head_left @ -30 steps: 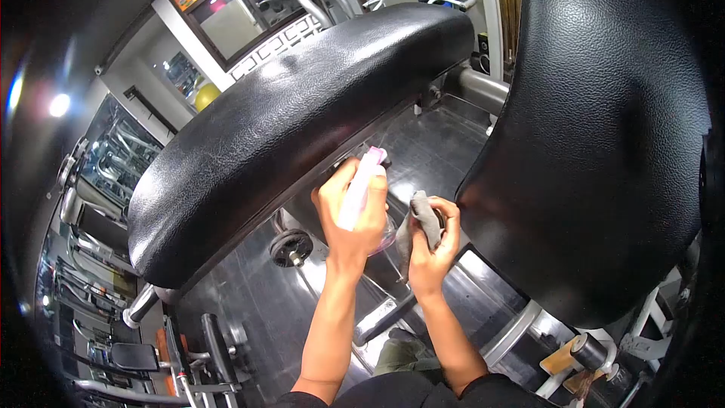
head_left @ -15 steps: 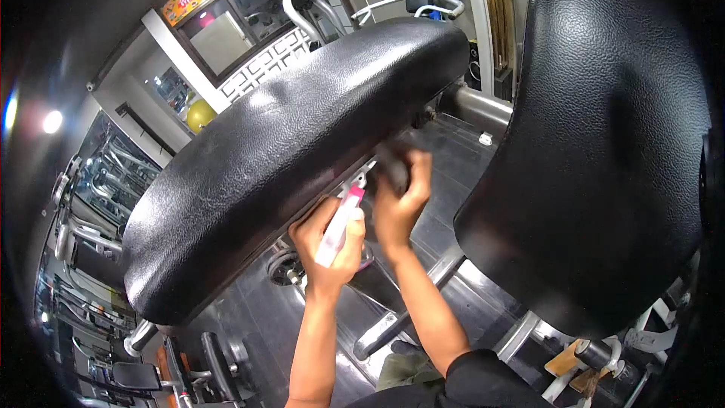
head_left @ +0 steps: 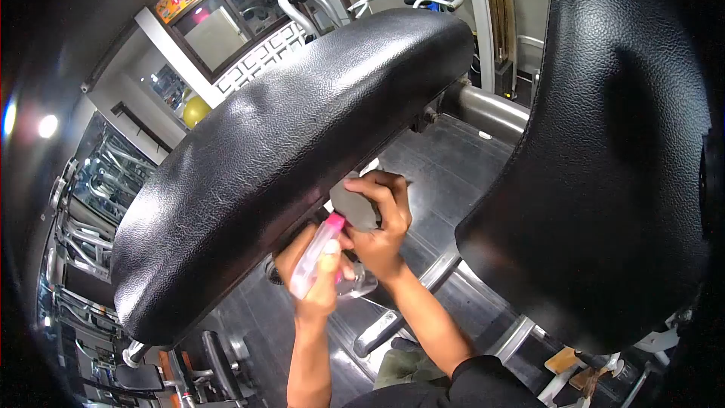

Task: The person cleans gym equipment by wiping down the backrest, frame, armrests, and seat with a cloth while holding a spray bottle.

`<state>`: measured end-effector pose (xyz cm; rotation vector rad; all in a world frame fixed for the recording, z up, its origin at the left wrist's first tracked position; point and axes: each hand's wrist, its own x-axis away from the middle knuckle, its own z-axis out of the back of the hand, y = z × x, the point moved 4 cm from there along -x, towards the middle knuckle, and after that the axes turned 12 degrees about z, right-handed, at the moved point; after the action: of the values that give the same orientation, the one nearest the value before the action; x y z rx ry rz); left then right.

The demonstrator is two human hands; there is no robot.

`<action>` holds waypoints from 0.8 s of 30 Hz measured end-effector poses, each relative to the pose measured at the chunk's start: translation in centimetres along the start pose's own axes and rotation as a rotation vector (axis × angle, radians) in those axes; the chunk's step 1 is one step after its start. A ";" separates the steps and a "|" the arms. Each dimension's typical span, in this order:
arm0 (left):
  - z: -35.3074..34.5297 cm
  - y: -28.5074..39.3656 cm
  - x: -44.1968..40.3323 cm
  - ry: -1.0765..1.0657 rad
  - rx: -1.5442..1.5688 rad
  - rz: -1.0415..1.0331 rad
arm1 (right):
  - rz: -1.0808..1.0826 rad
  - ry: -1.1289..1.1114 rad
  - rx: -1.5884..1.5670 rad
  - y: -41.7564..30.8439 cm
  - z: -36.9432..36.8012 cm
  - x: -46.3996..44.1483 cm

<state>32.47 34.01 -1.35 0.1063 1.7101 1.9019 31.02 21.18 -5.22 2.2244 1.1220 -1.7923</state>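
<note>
My left hand (head_left: 323,287) is closed around a small clear spray bottle (head_left: 313,266) with a pink top, held at a tilt. Between the fingers and thumb of my right hand (head_left: 387,223) is a flat grey pad (head_left: 353,206), its broad face toward the bottle's top. Whether the pad is sponge or folded cloth, I cannot tell. Both hands are close together beside the lower edge of a long black padded bench cushion (head_left: 287,136). Part of the left fingers lies hidden behind the bottle.
A second black pad (head_left: 604,166) rises on the right. Metal frame tubes (head_left: 445,272) run below my hands over the dark floor (head_left: 264,347). Other gym machines (head_left: 98,257) stand at the left, and a yellow ball (head_left: 195,109) lies farther back.
My right hand has moved left and down from the cushion's edge, bringing the grey pad near the bottle. The bottle has shifted slightly left and down in my left hand.
</note>
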 end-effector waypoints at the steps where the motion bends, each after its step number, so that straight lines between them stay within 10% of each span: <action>1: 0.2 0.2 0.5 0.002 -0.003 0.002 | 0.002 -0.002 0.030 0.3 0.2 -0.3; 5: 1.6 0.4 2.7 0.111 -0.145 0.005 | -0.254 0.336 0.004 3.8 0.6 -1.0; 13: 5.6 0.1 5.9 0.295 -0.106 -0.090 | 0.129 -0.126 -0.162 -1.6 -1.3 2.3; 19: 7.6 1.0 8.4 0.443 -0.024 -0.038 | -0.278 0.248 -0.075 -1.4 -2.1 2.2; 24: 9.3 1.4 9.6 0.457 0.033 -0.115 | 0.176 -0.209 -0.260 -7.3 -4.3 4.6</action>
<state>27.87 46.65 -1.33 -0.4374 1.9880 1.9115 30.54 30.81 -5.10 1.8779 1.0161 -1.6557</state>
